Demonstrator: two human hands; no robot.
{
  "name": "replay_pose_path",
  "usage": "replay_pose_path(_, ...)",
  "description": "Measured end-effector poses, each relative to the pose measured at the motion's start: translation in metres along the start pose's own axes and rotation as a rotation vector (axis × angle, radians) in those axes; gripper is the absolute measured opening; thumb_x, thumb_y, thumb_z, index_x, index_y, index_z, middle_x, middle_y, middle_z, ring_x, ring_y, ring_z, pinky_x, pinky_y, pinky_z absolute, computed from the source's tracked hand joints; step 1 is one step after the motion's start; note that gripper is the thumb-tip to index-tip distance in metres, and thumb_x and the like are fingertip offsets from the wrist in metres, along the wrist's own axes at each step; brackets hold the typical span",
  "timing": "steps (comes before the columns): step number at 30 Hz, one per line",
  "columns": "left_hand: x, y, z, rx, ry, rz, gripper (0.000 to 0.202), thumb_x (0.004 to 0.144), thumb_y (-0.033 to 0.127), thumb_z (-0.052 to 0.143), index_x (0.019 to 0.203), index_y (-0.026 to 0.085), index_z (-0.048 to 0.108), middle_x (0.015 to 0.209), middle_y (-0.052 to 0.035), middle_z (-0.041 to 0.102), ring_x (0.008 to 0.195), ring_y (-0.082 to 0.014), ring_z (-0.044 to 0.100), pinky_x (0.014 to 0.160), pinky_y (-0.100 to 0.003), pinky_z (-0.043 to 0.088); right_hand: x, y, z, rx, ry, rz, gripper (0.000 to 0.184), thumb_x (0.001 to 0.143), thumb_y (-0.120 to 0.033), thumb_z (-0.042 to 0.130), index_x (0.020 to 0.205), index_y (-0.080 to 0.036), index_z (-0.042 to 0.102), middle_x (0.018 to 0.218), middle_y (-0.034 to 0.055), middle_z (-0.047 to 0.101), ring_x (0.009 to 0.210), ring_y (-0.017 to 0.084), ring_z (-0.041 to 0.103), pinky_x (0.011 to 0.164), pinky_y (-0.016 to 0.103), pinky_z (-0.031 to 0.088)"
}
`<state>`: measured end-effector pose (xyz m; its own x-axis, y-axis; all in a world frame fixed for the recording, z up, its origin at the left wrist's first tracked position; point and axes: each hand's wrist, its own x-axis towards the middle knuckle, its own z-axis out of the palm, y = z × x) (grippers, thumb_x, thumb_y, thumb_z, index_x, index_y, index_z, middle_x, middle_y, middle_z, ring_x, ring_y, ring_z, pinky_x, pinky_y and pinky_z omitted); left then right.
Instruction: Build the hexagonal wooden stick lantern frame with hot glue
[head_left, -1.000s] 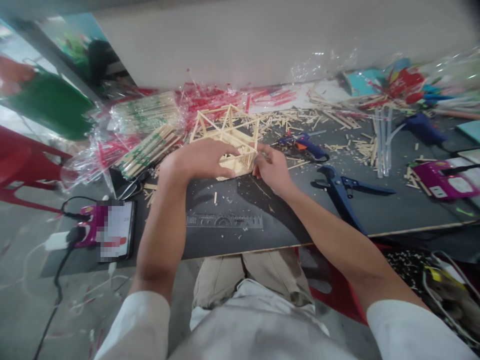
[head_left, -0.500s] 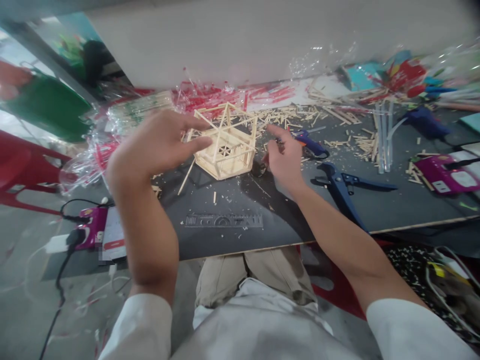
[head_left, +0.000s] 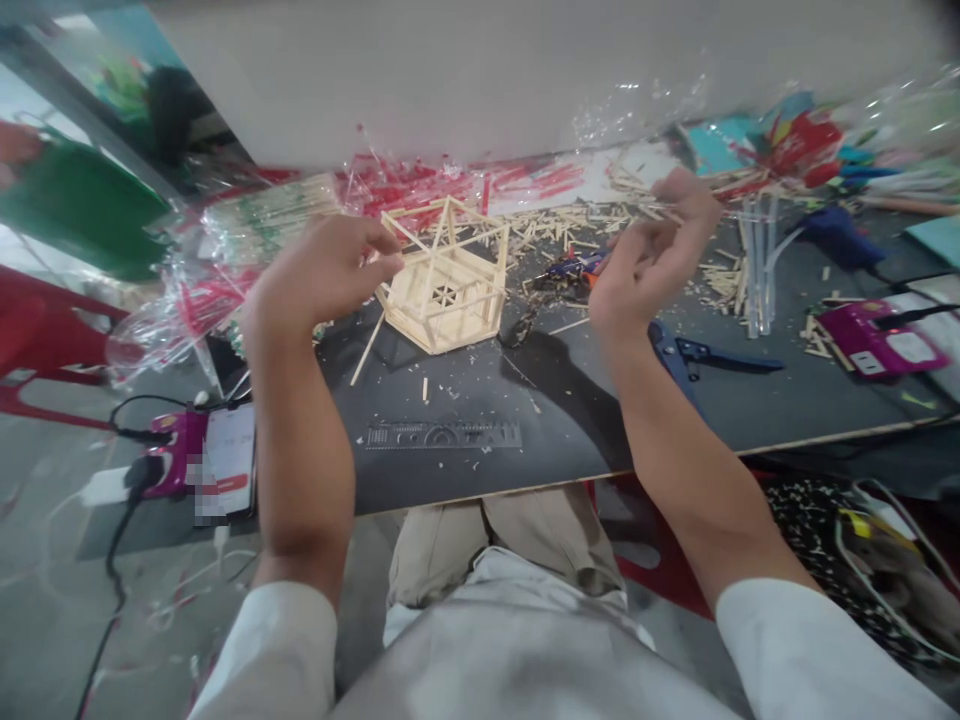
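Observation:
A hexagonal frame of pale wooden sticks (head_left: 465, 335) stands on the dark table, with a small spoked wheel shape inside it. At its upper left corner my left hand (head_left: 330, 265) has thumb and forefinger closed in a pinch, apparently on the frame. One thin stick (head_left: 367, 350) leans out from the frame's lower left. My right hand (head_left: 652, 255) is raised to the right of the frame, its fingers loosely bent and apart, with nothing visible in them. Partly behind it lies a blue and orange glue gun (head_left: 574, 268).
A clear ruler (head_left: 442, 434) lies near the front edge. Blue-handled cutters (head_left: 727, 355) rest at right, beside glue sticks (head_left: 761, 265) and a purple power strip (head_left: 885, 340). Cut stick pieces (head_left: 555, 228) and red plastic wrappers (head_left: 405, 190) cover the back.
My right hand has moved right and up, away from the frame, now covering part of the glue gun. My left fingers have drawn back slightly and curled at the frame's corner.

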<state>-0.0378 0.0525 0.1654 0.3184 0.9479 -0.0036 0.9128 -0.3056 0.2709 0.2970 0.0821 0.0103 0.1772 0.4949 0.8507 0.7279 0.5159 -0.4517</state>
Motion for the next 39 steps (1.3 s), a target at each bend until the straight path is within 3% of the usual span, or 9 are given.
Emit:
replay_pose_path(2, 0.009, -0.003, 0.013, 0.069, -0.009, 0.014, 0.041, 0.093, 0.040, 0.057, 0.122, 0.018, 0.075, 0.127, -0.0129, 0.074, 0.116, -0.0304, 0.066, 0.112, -0.046, 0.045, -0.007, -0.014, 0.008, 0.036, 0.073, 0.048, 0.032, 0.107, -0.038, 0.032, 0.136, -0.033, 0.043, 0.126, 0.0116, 0.054, 0.079, 0.017, 0.060, 0.060, 0.035, 0.055)
replay_pose_path(8, 0.030, -0.014, 0.040, 0.120, -0.017, 0.002, 0.042, 0.090, 0.035, 0.056, 0.127, 0.029, 0.075, 0.124, -0.0052, 0.076, 0.116, -0.0302, 0.066, 0.106, -0.046, 0.048, -0.026, -0.045, 0.023, 0.168, -0.093, 0.054, 0.026, 0.104, -0.044, 0.046, 0.122, -0.028, 0.057, 0.096, 0.0061, 0.066, 0.082, 0.021, 0.066, 0.070, 0.039, 0.059)
replay_pose_path(14, 0.027, -0.022, 0.028, -0.078, -0.090, 0.123, 0.031, 0.088, 0.034, 0.061, 0.110, 0.021, 0.081, 0.120, -0.0066, 0.079, 0.113, -0.0260, 0.071, 0.108, -0.039, 0.048, -0.022, -0.057, 0.016, 0.100, -0.150, 0.160, 0.030, 0.104, -0.045, 0.040, 0.111, -0.027, 0.063, 0.101, 0.0076, 0.071, 0.084, 0.022, 0.067, 0.080, 0.042, 0.060)
replay_pose_path(19, 0.024, -0.019, 0.025, -0.134, -0.077, 0.118, 0.034, 0.087, 0.034, 0.066, 0.111, 0.016, 0.082, 0.120, -0.0095, 0.080, 0.111, -0.0266, 0.073, 0.110, -0.040, 0.049, -0.019, -0.055, 0.015, 0.150, -0.246, 0.265, 0.022, 0.101, -0.041, 0.042, 0.090, -0.028, 0.056, 0.078, 0.0032, 0.062, 0.066, 0.019, 0.056, 0.073, 0.040, 0.053)
replay_pose_path(22, 0.024, -0.016, 0.026, -0.145, -0.078, 0.121, 0.034, 0.088, 0.035, 0.066, 0.113, 0.019, 0.082, 0.121, -0.0084, 0.080, 0.110, -0.0260, 0.072, 0.109, -0.039, 0.050, -0.018, -0.052, 0.016, 0.181, -0.249, 0.287, 0.023, 0.101, -0.039, 0.039, 0.083, -0.028, 0.049, 0.067, 0.0007, 0.052, 0.059, 0.019, 0.050, 0.068, 0.039, 0.048)
replay_pose_path(27, 0.021, -0.017, 0.024, -0.190, -0.126, 0.040, 0.037, 0.088, 0.044, 0.065, 0.115, 0.024, 0.081, 0.103, -0.0051, 0.081, 0.092, -0.0235, 0.072, 0.091, -0.035, 0.055, -0.017, -0.053, 0.015, 0.172, -0.255, 0.250, 0.026, 0.102, -0.042, 0.041, 0.083, -0.027, 0.053, 0.065, 0.0003, 0.055, 0.058, 0.019, 0.054, 0.066, 0.038, 0.049)
replay_pose_path(31, 0.011, -0.016, 0.013, -0.199, -0.070, 0.017, 0.040, 0.089, 0.044, 0.063, 0.116, 0.020, 0.080, 0.090, -0.0038, 0.077, 0.072, -0.0170, 0.067, 0.083, -0.034, 0.054, -0.017, -0.057, 0.013, 0.205, -0.272, 0.237, 0.031, 0.104, -0.043, 0.042, 0.099, -0.024, 0.066, 0.078, 0.0031, 0.071, 0.061, 0.017, 0.063, 0.064, 0.034, 0.053)
replay_pose_path(35, 0.000, -0.027, 0.001, -0.178, -0.010, -0.084, 0.040, 0.089, 0.046, 0.063, 0.118, 0.022, 0.079, 0.091, -0.0044, 0.078, 0.069, -0.0166, 0.066, 0.081, -0.034, 0.054, -0.012, -0.054, 0.011, 0.117, -0.226, 0.191, 0.028, 0.100, -0.043, 0.052, 0.100, -0.025, 0.074, 0.100, 0.0084, 0.079, 0.087, 0.023, 0.074, 0.077, 0.039, 0.059)
replay_pose_path(39, -0.005, -0.048, -0.003, -0.203, -0.095, -0.171, 0.046, 0.084, 0.053, 0.069, 0.119, 0.023, 0.078, 0.092, -0.0072, 0.079, 0.071, -0.0190, 0.069, 0.074, -0.033, 0.055, -0.008, -0.037, 0.013, 0.022, -0.093, 0.226, 0.018, 0.093, -0.039, 0.062, 0.089, -0.026, 0.073, 0.086, 0.0069, 0.077, 0.076, 0.024, 0.071, 0.075, 0.042, 0.059)
